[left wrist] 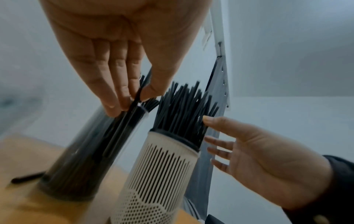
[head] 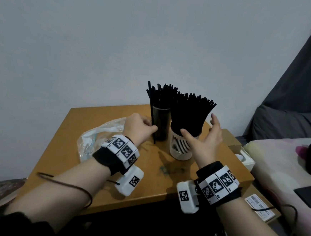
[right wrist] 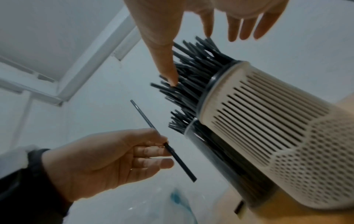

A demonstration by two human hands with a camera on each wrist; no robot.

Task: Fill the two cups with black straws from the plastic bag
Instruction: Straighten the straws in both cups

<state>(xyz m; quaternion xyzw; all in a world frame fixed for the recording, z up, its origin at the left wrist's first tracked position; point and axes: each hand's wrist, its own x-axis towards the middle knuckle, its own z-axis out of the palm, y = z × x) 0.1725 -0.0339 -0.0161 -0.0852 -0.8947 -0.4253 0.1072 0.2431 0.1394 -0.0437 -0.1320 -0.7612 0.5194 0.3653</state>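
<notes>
Wooden table (head: 95, 169) against a pale wall: the dark cup (head: 160, 124) and white slotted cup (head: 181, 147) stand touching, both crammed with black straws (head: 188, 111). Left hand (head: 138, 126) pinches one straw (right wrist: 172, 151) beside the dark cup; right hand (head: 208, 138) spreads open, thumb on the white cup's straws. Plastic bag (head: 95, 137) lies crumpled near the left edge.

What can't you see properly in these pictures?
- Inside the plastic bag: head view, the left hand and crinkly plastic hide any leftover straws.
- The dark cup: left wrist view, blurred.
- The white cup bottom: right wrist view, cut off by the edge.
</notes>
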